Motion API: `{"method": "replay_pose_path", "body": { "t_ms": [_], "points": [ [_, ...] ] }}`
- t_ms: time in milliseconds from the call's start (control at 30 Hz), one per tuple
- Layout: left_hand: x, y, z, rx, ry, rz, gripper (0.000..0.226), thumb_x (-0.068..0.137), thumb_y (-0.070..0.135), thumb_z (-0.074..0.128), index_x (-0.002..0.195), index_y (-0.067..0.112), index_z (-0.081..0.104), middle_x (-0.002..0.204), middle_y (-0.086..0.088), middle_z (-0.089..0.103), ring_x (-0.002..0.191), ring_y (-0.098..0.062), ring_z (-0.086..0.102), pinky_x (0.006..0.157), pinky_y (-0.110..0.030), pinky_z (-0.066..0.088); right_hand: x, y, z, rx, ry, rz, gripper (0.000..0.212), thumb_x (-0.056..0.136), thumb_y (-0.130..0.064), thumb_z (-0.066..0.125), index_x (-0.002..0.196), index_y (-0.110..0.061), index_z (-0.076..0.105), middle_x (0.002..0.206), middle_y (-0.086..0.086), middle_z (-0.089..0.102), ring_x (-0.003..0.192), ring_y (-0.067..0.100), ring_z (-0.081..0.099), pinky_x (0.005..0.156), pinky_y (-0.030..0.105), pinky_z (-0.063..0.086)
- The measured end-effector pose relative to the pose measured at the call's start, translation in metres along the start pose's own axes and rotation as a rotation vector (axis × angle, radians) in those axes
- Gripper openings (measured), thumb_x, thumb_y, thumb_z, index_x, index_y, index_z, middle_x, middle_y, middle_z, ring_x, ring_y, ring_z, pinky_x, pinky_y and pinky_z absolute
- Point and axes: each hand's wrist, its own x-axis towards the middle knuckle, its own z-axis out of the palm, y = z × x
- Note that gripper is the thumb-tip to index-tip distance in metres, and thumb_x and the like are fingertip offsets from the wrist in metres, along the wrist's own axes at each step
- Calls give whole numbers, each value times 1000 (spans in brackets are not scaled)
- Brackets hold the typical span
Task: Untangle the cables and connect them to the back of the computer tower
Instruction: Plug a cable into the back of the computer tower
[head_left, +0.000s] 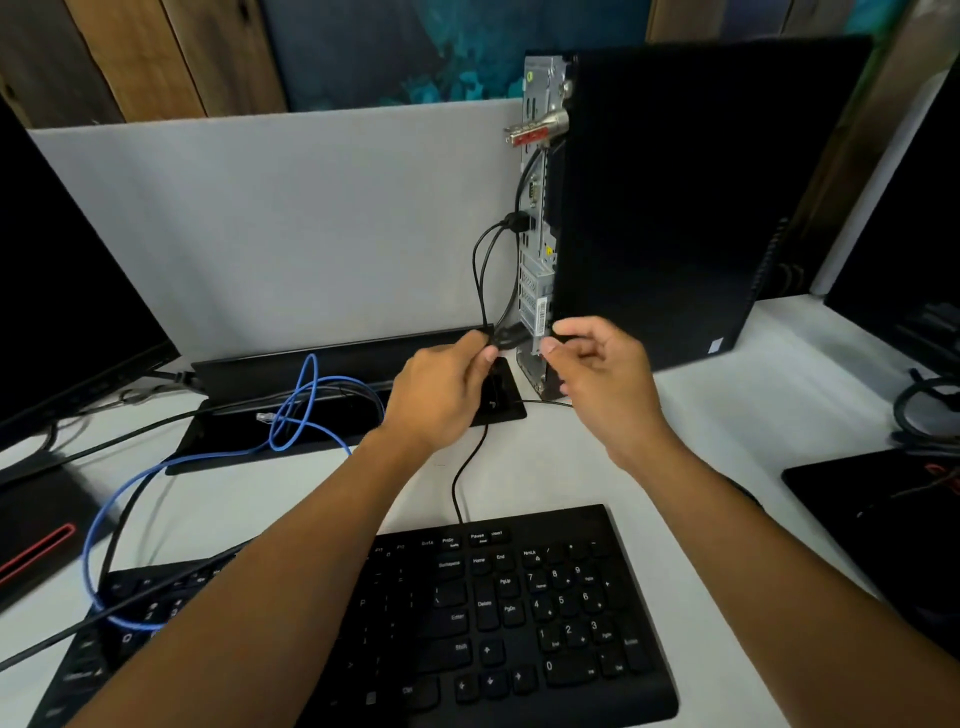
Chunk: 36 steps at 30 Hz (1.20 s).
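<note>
Keyboard (498, 618) in the foreground; beyond it, left hand (441, 395) pinching a black plug (511, 335), right hand (597, 371) pinched on something small and unclear at the low rear edge of the computer tower (660, 202). Blue network cable (296, 410) looped loose on the desk (545, 457), unconnected. Higher up, black cables (488, 260) already seated. Risk, by judgement: misaligned plug jamming, or a tug unseating neighbours.

Readable text is only on the black keyboard (498, 618), lower centre of frame: keycaps "Home", "End", "PgUp", "PgDn", "Delete", "Enter", "Shift", "Pause", "PrtSc", "NumLk", numpad digits 0–9. Barcode sticker (541, 317) on the tower's rear panel (537, 208), centre frame: too blurred to read.
</note>
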Motion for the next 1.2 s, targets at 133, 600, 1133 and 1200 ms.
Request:
{"method": "replay_pose_path", "body": {
  "t_ms": [133, 600, 1133, 1200],
  "points": [
    [2, -10, 2, 32, -174, -73, 30, 107, 40, 40, 93, 19, 54, 86, -1, 53, 76, -30, 55, 66, -40, 49, 24, -16, -15, -269, 246, -370, 26, 93, -21, 69, 119, -21, 66, 116, 0, 57, 99, 14, 61, 85, 34, 56],
    [9, 5, 25, -134, -264, -218, 37, 107, 37, 34, 92, 14, 59, 87, -7, 68, 82, -32, 63, 75, -48, 55, 106, -128, -12, -857, 326, -755, 63, 103, -58, 31, 155, -25, 42, 162, 1, 38, 156, 26, 19, 124, 52, 8],
    [21, 7, 12, -212, -323, -265, 39, 109, 33, 38, 94, 10, 65, 90, -8, 68, 88, -30, 63, 82, -46, 55, 112, -117, 3, -815, 532, -812, 41, 101, -41, 40, 133, -23, 59, 136, -1, 56, 138, 24, 43, 121, 53, 17],
    [21, 8, 11, -225, -329, -258, 38, 109, 32, 38, 95, 9, 65, 87, -6, 67, 87, -29, 63, 82, -44, 55, 112, -117, 4, -806, 544, -820, 40, 100, -40, 42, 132, -23, 60, 135, -1, 57, 138, 24, 44, 121, 53, 18]
  ]
}}
